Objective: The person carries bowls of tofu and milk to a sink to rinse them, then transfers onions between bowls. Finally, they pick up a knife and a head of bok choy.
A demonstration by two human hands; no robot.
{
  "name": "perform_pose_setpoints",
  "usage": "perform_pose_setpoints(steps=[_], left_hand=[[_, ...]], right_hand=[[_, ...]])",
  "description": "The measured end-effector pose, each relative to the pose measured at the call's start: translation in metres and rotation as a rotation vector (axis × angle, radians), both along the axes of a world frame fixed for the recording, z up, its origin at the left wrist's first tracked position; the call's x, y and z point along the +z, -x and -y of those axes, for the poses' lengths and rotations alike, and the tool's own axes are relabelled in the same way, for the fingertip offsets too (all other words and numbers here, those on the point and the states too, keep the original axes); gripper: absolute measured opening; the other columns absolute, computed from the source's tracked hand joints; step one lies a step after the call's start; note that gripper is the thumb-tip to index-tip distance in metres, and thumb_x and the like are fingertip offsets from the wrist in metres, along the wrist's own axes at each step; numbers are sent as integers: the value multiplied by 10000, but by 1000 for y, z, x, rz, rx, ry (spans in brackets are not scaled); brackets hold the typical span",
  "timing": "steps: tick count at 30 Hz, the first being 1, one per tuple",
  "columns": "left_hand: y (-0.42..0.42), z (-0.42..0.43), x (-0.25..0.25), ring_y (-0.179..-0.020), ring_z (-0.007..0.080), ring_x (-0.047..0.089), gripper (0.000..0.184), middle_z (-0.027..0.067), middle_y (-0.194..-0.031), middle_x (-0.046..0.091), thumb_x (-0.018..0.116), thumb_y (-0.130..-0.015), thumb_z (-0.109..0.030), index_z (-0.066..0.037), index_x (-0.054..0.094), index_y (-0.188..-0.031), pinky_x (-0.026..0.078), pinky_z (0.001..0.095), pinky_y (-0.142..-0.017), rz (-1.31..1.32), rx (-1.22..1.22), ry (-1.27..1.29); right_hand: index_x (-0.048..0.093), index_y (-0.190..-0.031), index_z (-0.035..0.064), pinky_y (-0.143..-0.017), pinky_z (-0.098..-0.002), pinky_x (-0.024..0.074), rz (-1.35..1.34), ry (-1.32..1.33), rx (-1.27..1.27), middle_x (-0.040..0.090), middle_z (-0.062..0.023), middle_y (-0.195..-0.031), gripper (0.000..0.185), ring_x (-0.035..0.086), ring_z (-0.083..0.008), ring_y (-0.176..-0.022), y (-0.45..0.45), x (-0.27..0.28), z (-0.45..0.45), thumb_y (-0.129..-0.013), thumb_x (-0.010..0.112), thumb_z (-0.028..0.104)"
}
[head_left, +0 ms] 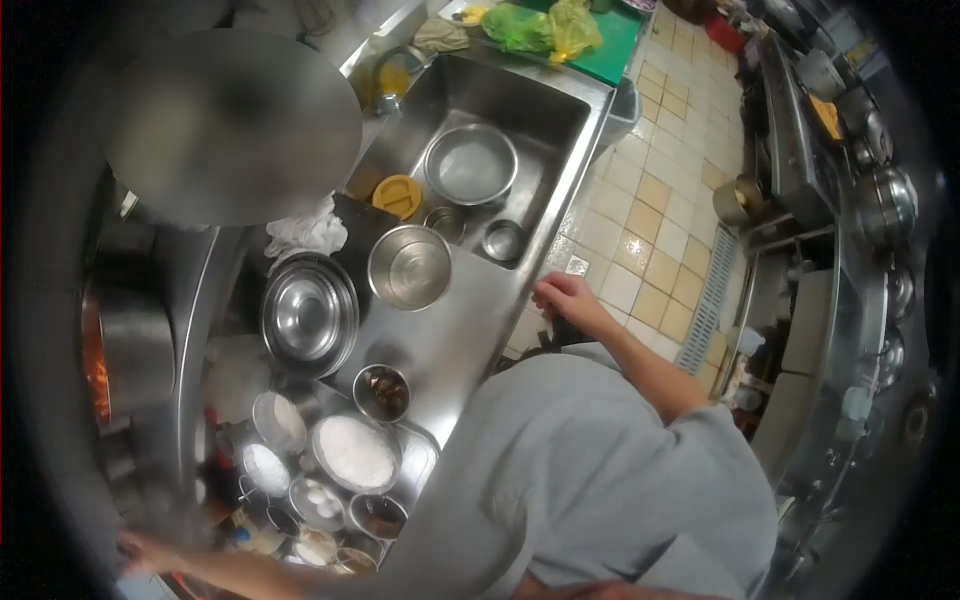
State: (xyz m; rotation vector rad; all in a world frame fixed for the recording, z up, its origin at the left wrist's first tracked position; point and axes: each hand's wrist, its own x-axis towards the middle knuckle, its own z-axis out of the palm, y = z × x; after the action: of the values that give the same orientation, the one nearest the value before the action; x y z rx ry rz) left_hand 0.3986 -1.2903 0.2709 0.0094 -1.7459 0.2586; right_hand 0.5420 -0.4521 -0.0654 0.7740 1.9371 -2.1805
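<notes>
My right hand [562, 294] hangs beside the sink counter's edge, over the tiled floor. Its fingers are curled in, and I see nothing held in them. At the far lower left, my left hand [145, 552] reaches out past the seasoning containers; it is dim and blurred, so its fingers and anything in them are unclear. Nearest to that arm are a bowl of white powder [357, 454], a bowl with white eggs or similar round things [318, 502], and a dark-filled bowl [379, 515]. A small metal pot with brown pieces [382, 393] stands above them.
The steel sink [570, 120] holds a round metal basin [471, 164] and a small bowl [503, 240]. A deep pot [410, 267] and stacked metal plates [309, 313] stand beside it. Flames [97, 365] burn at the left. A blurred oval hides the upper left.
</notes>
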Motion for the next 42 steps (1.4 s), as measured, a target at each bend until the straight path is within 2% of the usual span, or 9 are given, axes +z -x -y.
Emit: perform_pose_setpoints(steps=[2, 4, 7, 9, 11, 13, 16, 27, 42], left_hand=[[-36, -155, 7, -1095, 319, 671, 432, 250, -1234, 656, 729, -912, -123, 102, 544, -1231, 562, 442, -945, -307, -4, -432], [-45, -240, -6, -1208, 285, 615, 719, 171, -1385, 579, 662, -978, -125, -121, 235, -1556, 522, 441, -1004, -533, -311, -424], [-58, -367, -22, -1345, 326, 491, 702, 216, -1496, 472, 666, -990, -218, -65, 260, -1541, 429, 478, -1089, -477, -505, -529], [-59, -388, -47, -1140, 323, 650, 367, 252, -1293, 618, 667, -964, -103, 93, 538, -1247, 555, 446, -973, -357, -620, -382], [-62, -506, -64, -1154, 330, 639, 315, 250, -1295, 613, 617, -997, -96, 84, 544, -1245, 544, 427, -1007, -108, -262, -167], [-55, -575, -93, -1176, 316, 627, 291, 247, -1306, 604, 553, -1019, -56, 75, 543, -1278, 530, 411, -1038, 71, -800, -623], [-50, -668, -135, -1193, 275, 614, 321, 204, -1318, 610, 548, -1010, -29, 64, 546, -1317, 505, 371, -1048, 446, -922, -876], [3, -849, -233, -1108, 167, 635, 309, 111, -1259, 655, 654, -965, -59, 4, 637, -1267, 525, 294, -942, 1025, -1016, -964], [267, -1027, -272, -937, 95, 648, 229, 58, -1051, 727, 665, -985, -127, 22, 702, -1156, 528, 245, -828, 1087, -1231, -1144]], right_hand=[[679, -1039, 5, -695, -265, 539, -8, 74, -95, 685, -59, -918, 263, 636, -122, -803, -11, -9, -20, -1013, 607, 256], [678, -1053, 8, -707, -283, 561, -6, 80, -119, 688, -61, -934, 286, 649, -133, -841, -19, -19, -42, -1012, 601, 280], [676, -1067, 8, -712, -307, 585, -8, 113, -148, 691, -71, -957, 305, 663, -152, -884, -29, -34, -76, -1011, 595, 297], [676, -1074, 9, -710, -314, 585, 18, 127, -153, 691, -77, -959, 304, 663, -158, -890, -31, -35, -103, -1010, 602, 297], [672, -1088, 9, -715, -313, 580, 24, 173, -130, 692, -79, -965, 317, 661, -158, -886, -35, -45, -140, -1008, 610, 309], [671, -1096, 13, -722, -308, 574, 36, 162, -74, 692, -77, -972, 329, 657, -157, -878, -42, -46, -178, -1005, 618, 325], [661, -1126, 24, -731, -307, 566, 31, 127, -106, 692, -72, -994, 349, 654, -156, -883, -59, -55, -246, -1005, 619, 349], [635, -1085, 76, -689, -279, 531, -19, 305, -804, 676, -66, -949, 264, 640, -151, -824, -116, -80, -412, -1003, 594, 323], [617, -1062, 79, -650, -276, 483, -36, 318, -887, 633, -45, -911, 276, 591, -146, -779, -25, -55, -508, -1015, 578, 348]])
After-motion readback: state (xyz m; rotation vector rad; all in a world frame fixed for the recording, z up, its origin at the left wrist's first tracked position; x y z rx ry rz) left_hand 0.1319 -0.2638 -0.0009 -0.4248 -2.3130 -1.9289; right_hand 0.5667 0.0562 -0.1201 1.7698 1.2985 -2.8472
